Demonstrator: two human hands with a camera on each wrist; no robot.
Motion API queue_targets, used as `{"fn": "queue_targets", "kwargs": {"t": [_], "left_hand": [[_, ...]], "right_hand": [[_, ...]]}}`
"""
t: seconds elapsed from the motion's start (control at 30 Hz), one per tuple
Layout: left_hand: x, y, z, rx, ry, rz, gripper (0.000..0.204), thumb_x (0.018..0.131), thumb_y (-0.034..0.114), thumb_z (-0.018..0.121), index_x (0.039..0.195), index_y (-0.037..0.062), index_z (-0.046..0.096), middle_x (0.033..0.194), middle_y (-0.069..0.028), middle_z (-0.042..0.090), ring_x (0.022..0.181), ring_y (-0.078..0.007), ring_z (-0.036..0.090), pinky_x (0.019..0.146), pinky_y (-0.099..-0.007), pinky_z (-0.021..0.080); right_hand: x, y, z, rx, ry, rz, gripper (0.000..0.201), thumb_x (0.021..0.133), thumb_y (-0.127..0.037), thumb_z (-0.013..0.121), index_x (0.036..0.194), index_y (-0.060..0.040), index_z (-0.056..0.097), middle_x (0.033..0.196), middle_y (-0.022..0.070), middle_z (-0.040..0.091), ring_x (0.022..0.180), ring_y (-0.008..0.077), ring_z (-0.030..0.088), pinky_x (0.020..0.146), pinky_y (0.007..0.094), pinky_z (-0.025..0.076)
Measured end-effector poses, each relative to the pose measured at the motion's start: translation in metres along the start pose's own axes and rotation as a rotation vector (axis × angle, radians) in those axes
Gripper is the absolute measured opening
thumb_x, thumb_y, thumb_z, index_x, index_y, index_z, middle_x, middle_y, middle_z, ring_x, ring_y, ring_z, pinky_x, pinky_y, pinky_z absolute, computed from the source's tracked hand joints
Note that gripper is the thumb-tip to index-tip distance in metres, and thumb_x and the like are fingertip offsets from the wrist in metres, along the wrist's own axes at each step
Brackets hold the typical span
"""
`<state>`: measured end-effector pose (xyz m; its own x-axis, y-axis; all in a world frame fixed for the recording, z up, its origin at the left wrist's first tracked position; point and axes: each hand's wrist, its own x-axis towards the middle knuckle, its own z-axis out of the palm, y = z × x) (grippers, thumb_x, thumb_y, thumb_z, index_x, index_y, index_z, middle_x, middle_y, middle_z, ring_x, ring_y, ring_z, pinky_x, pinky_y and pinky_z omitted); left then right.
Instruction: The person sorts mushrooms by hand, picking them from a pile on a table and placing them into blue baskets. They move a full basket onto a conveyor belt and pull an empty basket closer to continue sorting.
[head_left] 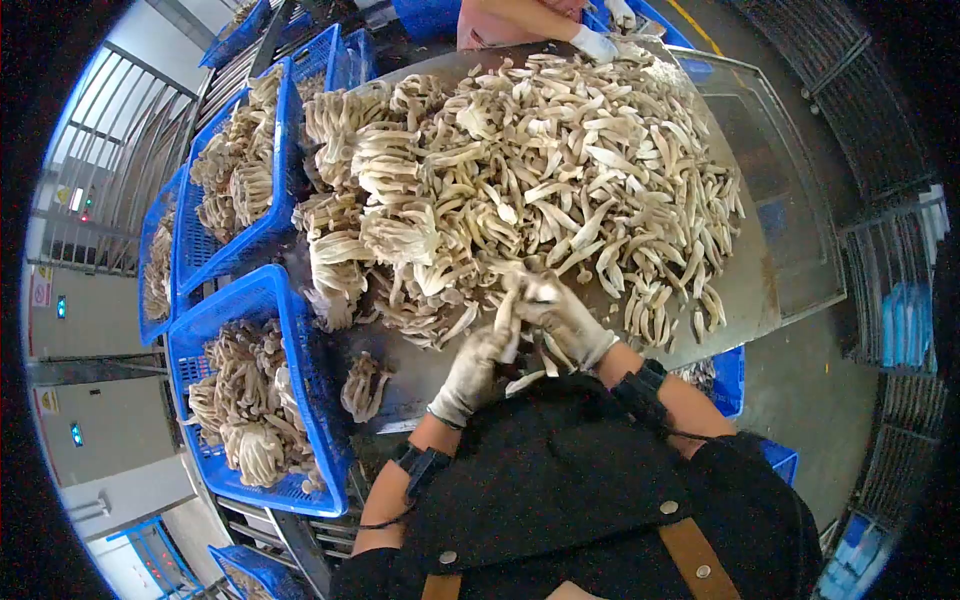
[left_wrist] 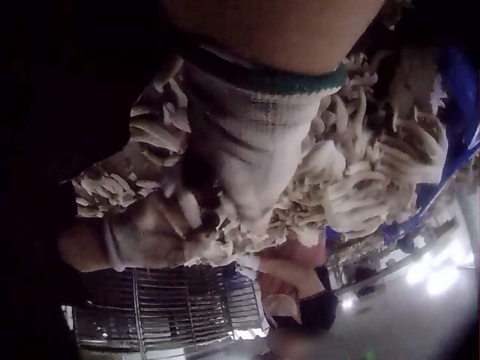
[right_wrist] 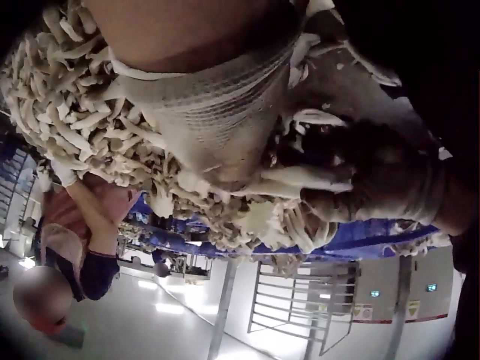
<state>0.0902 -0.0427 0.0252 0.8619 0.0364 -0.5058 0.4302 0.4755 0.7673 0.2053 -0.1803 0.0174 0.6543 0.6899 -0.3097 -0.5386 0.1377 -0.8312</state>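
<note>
Both hands wear whitish knit gloves and meet at the near edge of a large mushroom pile (head_left: 600, 170). The left hand (head_left: 470, 375) has its fingers curled round a pale mushroom piece (head_left: 507, 312). Close against it, the right hand (head_left: 565, 318) pinches mushroom at the upper end of that piece. In the right wrist view a long pale stem (right_wrist: 304, 178) spans from the right hand (right_wrist: 217, 135) to the left hand (right_wrist: 390, 199). Whole mushroom clusters (head_left: 390, 170) lie left of the loose pieces. The left wrist view is dark around the fingertips.
Blue baskets (head_left: 335, 440) with mushroom clusters stand along the left side of the metal table (head_left: 745, 290). A small cluster (head_left: 364, 388) lies by the near basket. Across the table is another person in pink (head_left: 500, 22) with gloved hands. Wire racks (head_left: 850, 110) stand at right.
</note>
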Motion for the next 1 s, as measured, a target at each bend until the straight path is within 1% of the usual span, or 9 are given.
{"fn": "queue_targets", "kwargs": {"t": [0.07,0.2,0.3,0.43,0.47,0.6,0.77,0.9,1.0], "left_hand": [[-0.001,0.001,-0.001,-0.144,0.143,0.064,0.040,0.090,0.037,0.053,0.107,0.0004,0.054,0.093,-0.0042,0.060,0.081,-0.0146,0.058,0.073,-0.0322,0.052],[0.018,-0.043,-0.012,0.098,0.038,0.088,0.038,0.089,0.037,0.058,0.102,0.0016,0.056,0.086,-0.0021,0.060,0.068,-0.0116,0.058,0.058,-0.0247,0.052],[0.006,0.006,0.024,-0.093,0.346,0.141,0.034,0.089,0.035,0.059,0.101,0.0036,0.057,0.083,-0.0001,0.058,0.067,-0.0084,0.052,0.060,-0.0227,0.046],[0.024,0.003,0.020,0.117,0.259,0.125,0.026,0.091,0.029,0.058,0.097,0.0043,0.056,0.079,0.0001,0.058,0.062,-0.0073,0.049,0.055,-0.0214,0.042],[0.026,0.001,0.017,0.123,0.286,0.162,0.024,0.091,0.027,0.059,0.095,0.0037,0.056,0.077,0.0008,0.057,0.063,-0.0064,0.049,0.055,-0.0218,0.042],[0.035,0.015,0.022,0.335,0.275,0.200,0.025,0.090,0.025,0.060,0.097,0.0010,0.059,0.079,-0.0007,0.059,0.066,-0.0057,0.048,0.058,-0.0233,0.041],[0.043,0.042,0.016,0.300,0.364,0.148,0.039,0.085,0.026,0.066,0.109,-0.0026,0.057,0.095,-0.0094,0.063,0.084,-0.0134,0.057,0.075,-0.0263,0.046],[0.029,0.052,-0.025,1.425,0.472,0.655,0.071,0.066,0.034,0.078,0.125,0.0040,0.050,0.122,-0.0205,0.052,0.117,-0.0373,0.045,0.100,-0.0445,0.036],[0.031,0.070,-0.053,1.636,0.533,0.561,0.071,0.062,0.020,0.076,0.127,0.0082,0.049,0.119,-0.0177,0.051,0.118,-0.0387,0.042,0.098,-0.0477,0.038]], "right_hand": [[-0.003,-0.008,-0.011,0.415,-0.088,0.110,0.052,0.084,-0.003,0.063,0.132,-0.0080,0.045,0.104,0.0057,0.058,0.087,0.0136,0.059,0.075,0.0280,0.051],[-0.006,-0.011,0.011,0.074,0.040,0.084,0.066,0.082,-0.007,0.067,0.137,-0.0009,0.031,0.120,0.0081,0.053,0.100,0.0115,0.053,0.086,0.0249,0.045],[0.002,-0.007,0.003,0.391,0.075,-0.024,0.068,0.079,0.002,0.067,0.135,-0.0033,0.029,0.114,0.0077,0.055,0.103,0.0119,0.054,0.086,0.0248,0.047],[0.008,-0.003,0.000,-0.164,0.043,-0.090,0.063,0.087,0.003,0.058,0.140,-0.0071,0.026,0.123,0.0077,0.052,0.108,0.0138,0.053,0.085,0.0236,0.048],[0.015,0.002,-0.004,0.364,0.100,0.043,0.069,0.086,0.002,0.060,0.141,-0.0142,0.023,0.123,0.0060,0.049,0.106,0.0131,0.053,0.084,0.0261,0.049],[0.024,0.004,-0.001,0.268,0.041,-0.197,0.065,0.084,0.001,0.062,0.138,-0.0174,0.029,0.116,0.0072,0.054,0.096,0.0162,0.059,0.080,0.0283,0.053],[0.035,-0.004,-0.029,0.519,0.262,0.051,0.064,0.083,0.005,0.059,0.136,-0.0132,0.029,0.117,0.0100,0.055,0.100,0.0193,0.059,0.083,0.0260,0.051],[0.040,0.015,-0.094,-0.117,0.105,-0.001,0.066,0.086,-0.002,0.058,0.141,-0.0045,0.020,0.122,0.0193,0.051,0.107,0.0245,0.057,0.090,0.0294,0.048],[0.023,-0.008,-0.074,-0.970,0.214,-0.151,0.061,0.086,-0.017,0.058,0.138,-0.0061,0.029,0.126,0.0253,0.047,0.115,0.0340,0.050,0.096,0.0369,0.042]]}}
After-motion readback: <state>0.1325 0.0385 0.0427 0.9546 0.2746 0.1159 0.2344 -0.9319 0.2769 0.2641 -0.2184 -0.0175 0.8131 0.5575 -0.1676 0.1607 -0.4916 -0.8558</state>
